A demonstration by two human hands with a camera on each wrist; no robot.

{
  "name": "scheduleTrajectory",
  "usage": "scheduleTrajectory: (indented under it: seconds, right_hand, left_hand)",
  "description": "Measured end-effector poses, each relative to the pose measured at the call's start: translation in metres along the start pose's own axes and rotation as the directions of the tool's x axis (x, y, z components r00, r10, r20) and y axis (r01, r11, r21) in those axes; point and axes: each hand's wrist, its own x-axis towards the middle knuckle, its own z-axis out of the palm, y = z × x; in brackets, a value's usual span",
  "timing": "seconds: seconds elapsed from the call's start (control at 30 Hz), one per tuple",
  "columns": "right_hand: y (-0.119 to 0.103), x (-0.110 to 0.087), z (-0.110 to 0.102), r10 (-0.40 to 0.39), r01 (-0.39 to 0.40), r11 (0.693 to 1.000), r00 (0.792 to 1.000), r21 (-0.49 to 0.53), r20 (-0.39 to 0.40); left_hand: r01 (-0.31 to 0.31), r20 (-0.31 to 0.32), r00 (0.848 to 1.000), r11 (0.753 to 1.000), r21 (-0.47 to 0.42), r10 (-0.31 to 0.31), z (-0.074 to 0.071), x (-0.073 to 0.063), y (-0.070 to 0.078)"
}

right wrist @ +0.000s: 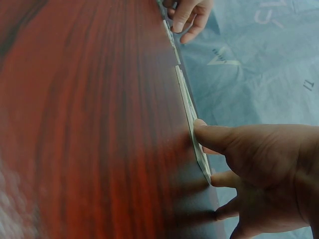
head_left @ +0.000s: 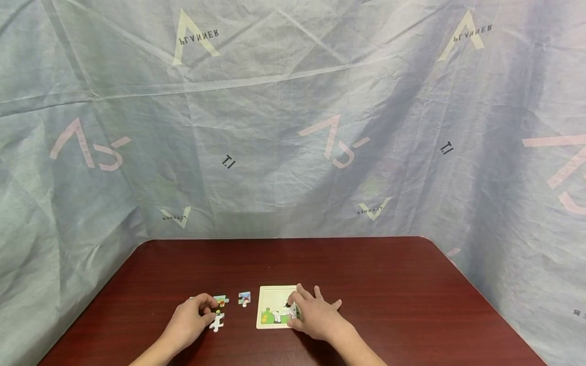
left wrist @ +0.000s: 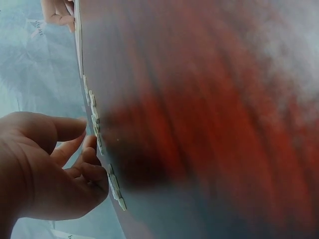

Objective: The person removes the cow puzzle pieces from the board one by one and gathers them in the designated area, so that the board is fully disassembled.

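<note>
My left hand (head_left: 186, 321) is over loose jigsaw pieces left of the board, thumb and forefinger bent with a gap between them. Beneath its fingertips lie a white-and-green piece (head_left: 217, 322) and a colourful piece (head_left: 221, 300). The left wrist view shows thin pieces (left wrist: 114, 186) edge-on by that hand. My right hand (head_left: 316, 314) rests on the right side of a square wooden puzzle board (head_left: 274, 292), fingers spread. Its thumb touches the board's near edge in the right wrist view. Assembled pieces (head_left: 276, 316) with an animal on grass fill the board's lower part; the hand hides its right side.
A single blue-toned jigsaw piece (head_left: 244, 298) lies between the left hand and the board. The dark red wooden table (head_left: 389, 284) extends around them. Grey printed cloth (head_left: 274, 193) hangs behind the table and along both sides.
</note>
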Motion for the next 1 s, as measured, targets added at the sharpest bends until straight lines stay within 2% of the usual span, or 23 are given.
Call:
scheduleTrajectory:
  seconds: [0.27, 0.4, 0.63, 0.8, 1.0]
  right_hand:
    - [-0.001, 0.0, -0.001, 0.029, -0.029, 1.0, 1.0, 0.002, 0.0]
    - [-0.002, 0.001, -0.001, 0.042, -0.042, 0.999, 0.999, -0.01, 0.006]
    - [-0.001, 0.001, -0.001, 0.05, -0.05, 0.998, 0.999, -0.028, -0.005]
    - [0.0, 0.001, -0.001, 0.05, -0.051, 0.998, 0.999, -0.034, -0.014]
    - [-0.002, 0.001, -0.001, 0.049, -0.05, 0.998, 0.998, -0.037, -0.031]
  left_hand:
    - [-0.014, -0.018, 1.0, 0.998, -0.059, 0.013, 0.007, -0.001, 0.009]
    - [-0.042, -0.017, 0.999, 0.995, -0.088, 0.041, 0.012, -0.002, 0.016]
    - [-0.121, -0.027, 0.992, 0.991, -0.049, 0.12, 0.025, 0.0, 0.032]
    - [-0.183, 0.012, 0.983, 0.981, -0.07, 0.184, 0.038, 0.005, 0.047]
    - [-0.252, 0.069, 0.962, 0.958, -0.134, 0.263, 0.057, 0.016, 0.062]
